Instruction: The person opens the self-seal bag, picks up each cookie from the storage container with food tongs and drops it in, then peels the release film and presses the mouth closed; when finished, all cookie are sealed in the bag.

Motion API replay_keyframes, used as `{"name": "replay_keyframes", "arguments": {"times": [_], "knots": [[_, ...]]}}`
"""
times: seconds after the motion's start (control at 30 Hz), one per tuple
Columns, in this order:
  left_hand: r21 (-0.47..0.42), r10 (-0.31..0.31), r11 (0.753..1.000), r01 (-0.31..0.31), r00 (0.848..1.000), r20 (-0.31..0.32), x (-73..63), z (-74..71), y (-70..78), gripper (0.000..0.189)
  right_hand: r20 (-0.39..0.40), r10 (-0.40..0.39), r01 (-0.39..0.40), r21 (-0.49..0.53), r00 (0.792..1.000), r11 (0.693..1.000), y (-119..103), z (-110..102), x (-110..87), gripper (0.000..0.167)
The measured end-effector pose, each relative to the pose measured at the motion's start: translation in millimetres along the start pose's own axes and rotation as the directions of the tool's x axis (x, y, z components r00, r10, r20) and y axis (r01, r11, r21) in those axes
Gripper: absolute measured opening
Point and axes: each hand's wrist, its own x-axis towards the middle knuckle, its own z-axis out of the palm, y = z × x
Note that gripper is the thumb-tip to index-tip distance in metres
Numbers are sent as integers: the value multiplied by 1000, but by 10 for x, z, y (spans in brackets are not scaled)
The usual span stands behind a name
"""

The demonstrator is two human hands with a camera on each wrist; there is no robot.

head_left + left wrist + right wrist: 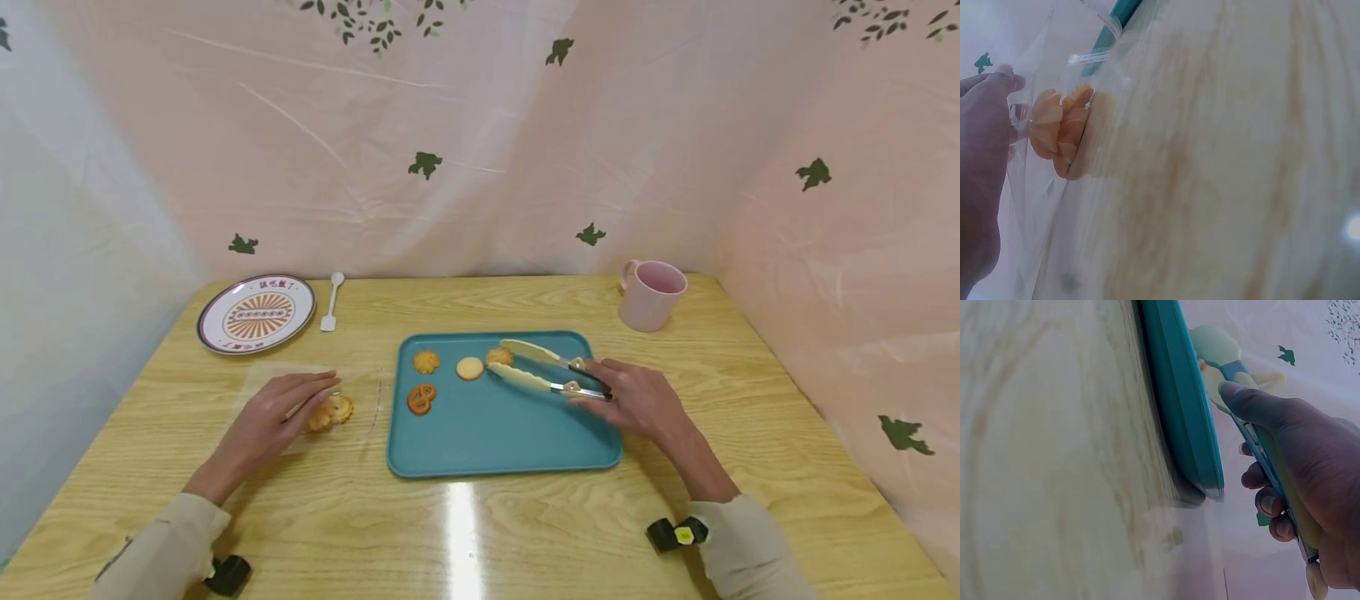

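Firstly: right hand, fingers curled round cream-tipped tongs, tips flanking scalloped cookie near far edge of teal tray; cookie presumably light, brittle, best taken gently by rim; left hand at clear bag, whether pinching, cannot tell

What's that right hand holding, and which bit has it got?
The right hand grips the tongs by the handles, back from the pale, scalloped ends.
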Motion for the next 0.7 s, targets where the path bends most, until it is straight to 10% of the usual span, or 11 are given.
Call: {"name": "replay_keyframes", "arguments": {"times": [0.7], "knots": [[8, -20, 1000, 19, 1000, 20, 4, -5, 11, 44, -56, -108, 110, 19, 993, 994, -208, 39, 124, 55]]}}
